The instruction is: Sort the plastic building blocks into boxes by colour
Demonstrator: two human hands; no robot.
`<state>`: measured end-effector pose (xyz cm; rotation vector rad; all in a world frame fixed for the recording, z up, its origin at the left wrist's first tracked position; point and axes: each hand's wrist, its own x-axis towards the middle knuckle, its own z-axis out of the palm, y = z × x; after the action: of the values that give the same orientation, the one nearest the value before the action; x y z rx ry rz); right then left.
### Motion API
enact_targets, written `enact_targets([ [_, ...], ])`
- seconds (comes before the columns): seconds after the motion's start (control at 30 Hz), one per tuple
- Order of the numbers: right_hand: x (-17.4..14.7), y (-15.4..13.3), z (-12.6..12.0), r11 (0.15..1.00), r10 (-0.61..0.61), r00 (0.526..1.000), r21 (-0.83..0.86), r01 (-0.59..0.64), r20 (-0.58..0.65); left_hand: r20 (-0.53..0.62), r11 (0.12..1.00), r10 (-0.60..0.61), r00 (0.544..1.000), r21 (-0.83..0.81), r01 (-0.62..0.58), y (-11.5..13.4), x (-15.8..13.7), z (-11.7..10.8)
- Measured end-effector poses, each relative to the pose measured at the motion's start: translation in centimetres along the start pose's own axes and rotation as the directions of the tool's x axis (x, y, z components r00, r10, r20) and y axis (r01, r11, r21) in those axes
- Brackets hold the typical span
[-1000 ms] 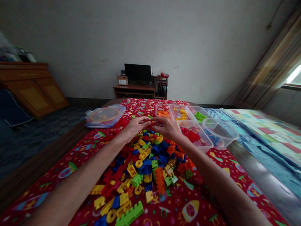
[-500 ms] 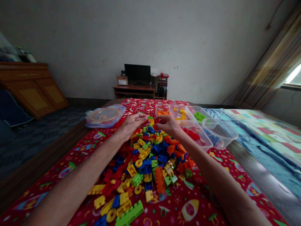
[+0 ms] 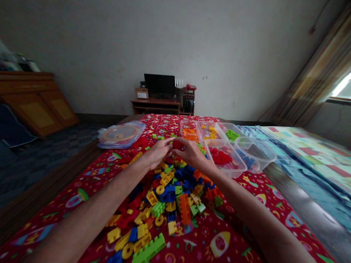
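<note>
Over the far part of a pile of toy building bricks [image 3: 167, 197], my left hand [image 3: 159, 153] and my right hand [image 3: 189, 151] meet at their fingertips. The fingers of my left hand are pressed together in a pinch. My right hand curls, with its thumb and index finger reaching to the left fingertips. A speck of green shows at that meeting point, too small and covered to name. Red, blue, yellow, green and orange bricks lie loose beneath and in front of both hands.
Right of the pile stand clear plastic containers [image 3: 241, 167] with bricks grouped by colour, including red bricks [image 3: 221, 157] and green bricks [image 3: 232, 135]. Stacked lids [image 3: 120, 135] lie at the left. A red patterned cloth [image 3: 205, 243] covers the table.
My hands have come together from slightly apart, so their fingertips now meet. Both have moved a little nearer to me over the pile.
</note>
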<state>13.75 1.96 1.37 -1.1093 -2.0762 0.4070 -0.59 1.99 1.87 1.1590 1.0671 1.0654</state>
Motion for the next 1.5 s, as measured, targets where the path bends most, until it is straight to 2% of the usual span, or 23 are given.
enact_targets([
  [0.1, 0.2, 0.3, -0.7, 1.0, 0.014, 1.0, -0.007, -0.014, -0.026, 0.06, 0.999, -0.039, 0.997, 0.036, 0.037, 0.3, -0.4, -0.1],
  [0.2, 0.6, 1.1, -2.7, 0.996, 0.05, 0.999, -0.074, -0.051, -0.015, 0.119, 0.976, 0.033, 0.992, 0.21, -0.058, 0.6, -0.1, -0.9],
  [0.27, 0.8, 1.9, -4.6, 0.979, 0.063, 0.998, -0.191, -0.066, -0.021, 0.13, 0.892, 0.128, 0.983, 0.417, -0.172, 0.9, 0.4, -1.9],
  [0.37, 0.4, 3.7, -7.7, 0.914, 0.099, 0.994, -0.391, -0.109, -0.044, 0.197, 0.682, 0.228, 0.954, 0.667, -0.301, 1.2, 1.0, -3.5],
  [0.43, -0.1, 4.9, -9.6, 0.85, 0.167, 0.985, -0.499, -0.168, -0.047, 0.267, 0.592, 0.225, 0.937, 0.727, -0.349, 1.4, 1.0, -4.0],
  [0.57, -0.9, 6.9, -11.7, 0.728, 0.342, 0.94, -0.63, -0.27, -0.008, 0.366, 0.478, 0.118, 0.923, 0.794, -0.376, 1.0, 0.7, -3.6],
  [0.63, -0.9, 7.0, -11.7, 0.723, 0.347, 0.938, -0.636, -0.27, -0.004, 0.38, 0.407, 0.092, 0.921, 0.83, -0.383, 0.8, 0.6, -3.3],
  [0.77, -0.4, 5.0, -9.6, 0.809, 0.187, 0.982, -0.561, -0.176, -0.04, 0.365, 0.302, 0.062, 0.929, 0.88, -0.366, 0.6, 0.7, -3.1],
  [0.8, -0.3, 4.2, -8.7, 0.841, 0.143, 0.99, -0.527, -0.125, -0.007, 0.365, 0.286, 0.05, 0.93, 0.887, -0.364, 0.6, 0.8, -3.2],
  [0.87, -0.3, 2.5, -6.6, 0.893, 0.067, 0.988, -0.45, 0.002, 0.137, 0.366, 0.27, 0.047, 0.93, 0.891, -0.364, 0.7, 0.9, -3.4],
  [0.93, -0.5, 1.1, -4.5, 0.918, 0.001, 0.959, -0.381, 0.112, 0.284, 0.354, 0.28, 0.085, 0.932, 0.889, -0.363, 0.7, 1.0, -3.6],
  [1.0, -0.9, 0.3, -2.7, 0.919, -0.03, 0.934, -0.358, 0.166, 0.356, 0.343, 0.296, 0.138, 0.929, 0.881, -0.369, 0.7, 1.1, -3.7],
  [1.17, -1.4, 0.2, -0.3, 0.91, 0.035, 0.92, -0.392, 0.132, 0.39, 0.329, 0.245, 0.246, 0.912, 0.889, -0.387, 0.5, 1.6, -4.2],
  [1.27, -1.1, 0.5, -0.5, 0.932, 0.006, 0.937, -0.341, 0.121, 0.35, 0.342, 0.292, 0.28, 0.897, 0.86, -0.419, 0.3, 2.0, -4.3],
  [1.37, -0.7, 0.8, -1.2, 0.962, -0.038, 0.979, -0.258, 0.09, 0.201, 0.326, 0.452, 0.279, 0.903, 0.786, -0.423, 0.2, 2.1, -4.1],
  [1.5, -0.3, 0.9, -1.9, 0.997, -0.011, 0.998, -0.077, 0.017, 0.069, 0.247, 0.775, 0.19, 0.95, 0.557, -0.299, 0.6, 1.3, -3.0],
])
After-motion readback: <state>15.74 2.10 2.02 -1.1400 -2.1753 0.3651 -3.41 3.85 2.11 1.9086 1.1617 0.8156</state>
